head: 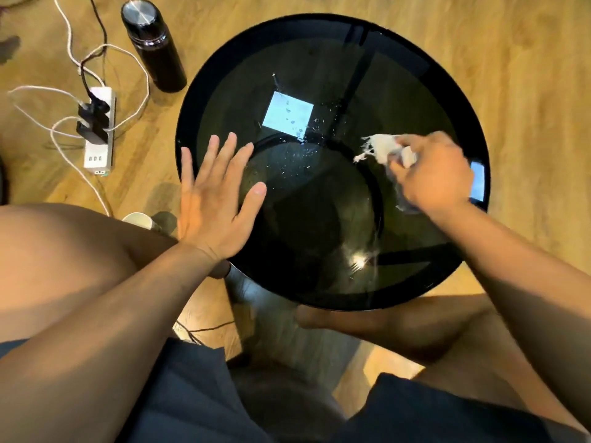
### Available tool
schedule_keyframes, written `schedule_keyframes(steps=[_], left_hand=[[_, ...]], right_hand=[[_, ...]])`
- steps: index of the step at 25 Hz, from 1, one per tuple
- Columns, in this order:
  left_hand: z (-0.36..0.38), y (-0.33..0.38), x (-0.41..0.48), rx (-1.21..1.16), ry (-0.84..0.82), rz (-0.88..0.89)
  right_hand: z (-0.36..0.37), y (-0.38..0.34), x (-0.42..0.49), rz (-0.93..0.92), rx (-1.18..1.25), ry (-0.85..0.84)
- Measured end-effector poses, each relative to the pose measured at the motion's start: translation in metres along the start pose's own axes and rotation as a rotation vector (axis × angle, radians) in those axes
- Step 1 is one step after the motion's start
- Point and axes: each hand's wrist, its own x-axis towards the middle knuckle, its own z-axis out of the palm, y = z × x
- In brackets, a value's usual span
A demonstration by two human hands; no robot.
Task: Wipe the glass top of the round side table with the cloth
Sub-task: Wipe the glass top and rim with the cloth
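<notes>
At the far left, on the wooden floor (527, 75), a white power strip (99, 132) lies with black plugs (92, 118) pushed into it and white and black cables (64, 43) looping away from it. Just to its right a dark flask (153, 44) with a silver cap stands on the floor, near the upper left rim of the table but apart from it. Lower down, a small white cup (140, 220) peeks out between the person's bare knee (64, 251) and the left hand. The left hand (214, 196) is spread flat and wide open, fingers fanned, over the left edge of the round side table (319, 27); it has hold of nothing, and whether the palm presses the glass or hangs just over it cannot be told. The dark glass top (319, 219) shows a bright square reflection (287, 118) near its middle, with water drops (294, 161) and specks scattered just below and beside that reflection. Toward the right side of the glass, the right hand (438, 174) is curled closed around a pale cloth (380, 147), bunched under the fingers with a frayed end sticking out to the left; the cloth and hand are blurred, low over the glass near the right rim. A second small bright reflection (477, 182) sits at the rim just right of that hand. Dark shorts (192, 394) fill the bottom of the view.
</notes>
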Motion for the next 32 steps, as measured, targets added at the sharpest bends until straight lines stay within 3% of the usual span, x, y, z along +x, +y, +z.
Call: schedule_keyframes(steps=[4, 7, 11, 13, 16, 19, 21, 23, 25, 28, 32], left_hand=[[-0.002, 0.001, 0.002, 0.012, -0.012, -0.015], [-0.001, 0.000, 0.002, 0.016, -0.016, -0.008], [0.002, -0.002, 0.000, 0.028, 0.009, 0.008], [0.001, -0.003, -0.001, 0.028, 0.013, 0.023], [0.001, -0.003, -0.002, 0.038, -0.003, 0.036], [0.002, -0.003, -0.002, 0.053, -0.018, 0.036], [0.002, -0.004, 0.000, 0.051, -0.020, 0.014], [0.001, -0.003, 0.001, 0.055, -0.015, 0.007], [0.002, -0.002, 0.001, 0.053, -0.011, 0.007], [0.001, -0.002, 0.000, 0.049, -0.011, -0.001], [0.002, -0.001, 0.001, 0.051, -0.001, 0.000]], right_hand=[[-0.023, 0.070, 0.066, 0.292, -0.094, 0.034], [-0.016, 0.030, 0.040, 0.265, -0.101, 0.032], [0.001, -0.068, -0.088, -0.026, 0.074, -0.081], [0.004, -0.119, -0.157, -0.290, 0.152, -0.193], [0.011, -0.130, -0.178, -0.449, 0.157, -0.321], [0.003, -0.074, -0.138, -0.310, 0.150, -0.232], [-0.003, -0.004, -0.084, -0.127, 0.029, -0.121], [-0.020, 0.066, -0.026, 0.114, -0.153, -0.101], [-0.032, 0.103, 0.006, 0.268, -0.186, -0.071], [-0.024, 0.079, -0.014, 0.222, -0.173, -0.048], [-0.009, 0.008, -0.111, 0.060, -0.062, -0.105]])
